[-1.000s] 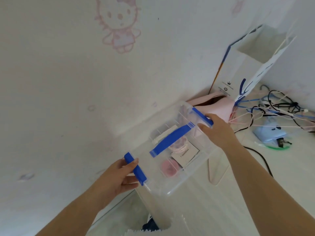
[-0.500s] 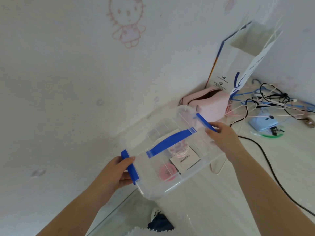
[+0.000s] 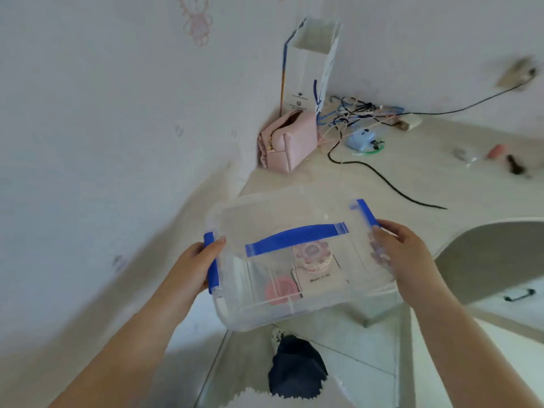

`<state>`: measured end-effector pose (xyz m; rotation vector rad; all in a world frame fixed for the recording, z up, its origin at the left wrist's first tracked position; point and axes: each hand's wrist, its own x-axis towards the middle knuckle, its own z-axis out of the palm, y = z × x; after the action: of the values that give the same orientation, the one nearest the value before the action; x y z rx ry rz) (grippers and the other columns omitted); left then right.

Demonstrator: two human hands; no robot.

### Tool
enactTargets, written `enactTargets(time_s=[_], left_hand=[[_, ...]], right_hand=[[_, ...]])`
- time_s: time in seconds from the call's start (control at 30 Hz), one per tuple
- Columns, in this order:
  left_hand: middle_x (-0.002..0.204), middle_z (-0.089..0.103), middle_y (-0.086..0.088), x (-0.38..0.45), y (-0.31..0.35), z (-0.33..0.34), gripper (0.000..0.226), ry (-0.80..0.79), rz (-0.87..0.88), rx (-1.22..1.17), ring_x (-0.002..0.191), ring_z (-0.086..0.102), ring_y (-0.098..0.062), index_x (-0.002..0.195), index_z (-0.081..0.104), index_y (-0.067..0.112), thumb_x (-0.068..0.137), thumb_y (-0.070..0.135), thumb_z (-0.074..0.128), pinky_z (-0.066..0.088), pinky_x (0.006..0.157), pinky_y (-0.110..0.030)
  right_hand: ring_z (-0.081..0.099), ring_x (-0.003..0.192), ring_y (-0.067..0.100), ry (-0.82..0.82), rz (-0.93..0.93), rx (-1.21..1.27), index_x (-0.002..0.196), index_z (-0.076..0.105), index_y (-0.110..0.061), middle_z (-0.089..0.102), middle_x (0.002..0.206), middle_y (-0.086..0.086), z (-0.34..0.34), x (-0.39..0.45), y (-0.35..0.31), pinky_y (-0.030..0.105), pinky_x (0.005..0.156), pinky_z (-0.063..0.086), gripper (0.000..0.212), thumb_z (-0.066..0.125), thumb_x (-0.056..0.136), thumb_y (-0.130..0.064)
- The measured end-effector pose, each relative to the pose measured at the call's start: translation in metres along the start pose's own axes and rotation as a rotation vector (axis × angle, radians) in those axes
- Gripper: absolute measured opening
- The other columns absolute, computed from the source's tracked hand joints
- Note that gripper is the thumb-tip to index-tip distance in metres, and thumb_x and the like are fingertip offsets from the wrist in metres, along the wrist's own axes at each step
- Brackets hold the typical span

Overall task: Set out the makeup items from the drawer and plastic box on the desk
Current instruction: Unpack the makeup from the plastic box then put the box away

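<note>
- I see the left hand (image 3: pixel 194 269) gripping the plastic box (image 3: pixel 294 307) at its blue left clip, the right hand (image 3: pixel 403 257) clasping the right end
- The box hangs over the desk (image 3: pixel 441 178) edge, lid shut; inside lie a pink round item (image 3: pixel 281 290), a flower-shaped case (image 3: pixel 312 256), a card
- Farther back a pink pouch (image 3: pixel 290 141) stands beside a paper bag (image 3: pixel 309 69) and tangled cables

A pale wall (image 3: pixel 88 119) with faint pink cartoon print (image 3: pixel 196 23) meets a beige desk (image 3: pixel 441 172) above a tiled floor (image 3: pixel 362 366).
</note>
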<state>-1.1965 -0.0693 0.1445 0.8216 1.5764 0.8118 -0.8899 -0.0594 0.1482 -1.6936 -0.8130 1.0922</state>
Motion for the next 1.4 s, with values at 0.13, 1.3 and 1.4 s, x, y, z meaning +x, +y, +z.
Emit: enactTargets(time_s=[0.13, 1.3, 1.4], left_hand=[[0.099, 0.074, -0.005, -0.025, -0.006, 0.000, 0.032, -0.179, 0.026, 0.107, 0.092, 0.069, -0.024, 0.102, 0.068, 0.014, 0.092, 0.041, 0.052, 0.053, 0.084, -0.038], [0.098, 0.072, -0.019, -0.540, -0.272, 0.261, 0.047, -1.195, 0.162, 0.647, 0.095, 0.068, -0.040, 0.101, 0.067, 0.013, 0.075, 0.052, 0.063, 0.050, 0.093, -0.057], [0.101, 0.070, -0.021, -0.560, -0.290, 0.304, 0.055, -1.259, 0.139, 0.693, 0.097, 0.066, -0.042, 0.099, 0.068, 0.016, 0.066, 0.060, 0.064, 0.049, 0.092, -0.060]], right_hand=[[0.062, 0.074, 0.015, 0.101, 0.054, 0.100, 0.108, 0.066, -0.019, 0.070, 0.089, 0.001, -0.039, -0.095, 0.027, 0.031, 0.072, 0.049, 0.019, 0.054, 0.093, -0.017], [0.062, 0.084, 0.029, 1.143, 0.238, 0.357, 0.100, 0.065, -0.021, 0.070, 0.096, 0.008, -0.369, -0.772, 0.318, 0.047, 0.077, 0.050, 0.026, 0.066, 0.083, -0.041], [0.060, 0.081, 0.028, 1.196, 0.258, 0.380, 0.099, 0.065, -0.022, 0.069, 0.098, 0.011, -0.399, -0.786, 0.338, 0.045, 0.075, 0.047, 0.022, 0.064, 0.085, -0.039]])
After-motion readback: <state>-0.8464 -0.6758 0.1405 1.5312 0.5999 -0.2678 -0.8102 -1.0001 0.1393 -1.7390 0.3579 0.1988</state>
